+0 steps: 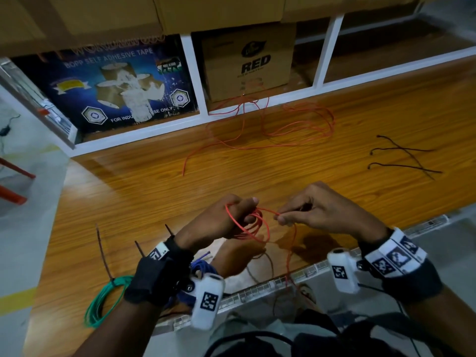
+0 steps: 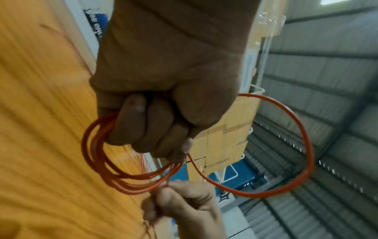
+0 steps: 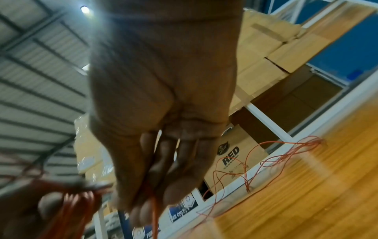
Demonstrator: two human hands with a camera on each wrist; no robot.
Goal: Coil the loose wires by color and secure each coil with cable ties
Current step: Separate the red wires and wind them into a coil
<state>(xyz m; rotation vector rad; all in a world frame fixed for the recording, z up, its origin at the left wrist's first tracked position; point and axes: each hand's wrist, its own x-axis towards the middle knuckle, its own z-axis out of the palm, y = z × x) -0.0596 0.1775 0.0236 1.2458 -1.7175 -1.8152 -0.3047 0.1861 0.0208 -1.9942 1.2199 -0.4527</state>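
My left hand point(image 1: 231, 217) grips a small coil of red wire point(image 1: 253, 225) above the wooden table's near edge; in the left wrist view its curled fingers point(image 2: 151, 126) close round several red loops point(image 2: 114, 174). My right hand point(image 1: 309, 212) pinches the same red wire point(image 3: 154, 210) just right of the coil, thumb against fingertips. The rest of the red wire point(image 1: 278, 124) lies in a loose tangle at the far side of the table. Three black cable ties point(image 1: 401, 158) lie at the right. A tied green coil point(image 1: 105, 300) and a blue coil point(image 1: 201, 264) lie near my left wrist.
The wooden table point(image 1: 154, 191) has a metal-trimmed near edge. Behind it, a white shelf frame holds a blue tape carton point(image 1: 116, 86) and a brown box marked RED point(image 1: 249, 63). Part of the red wire hangs over the near edge.
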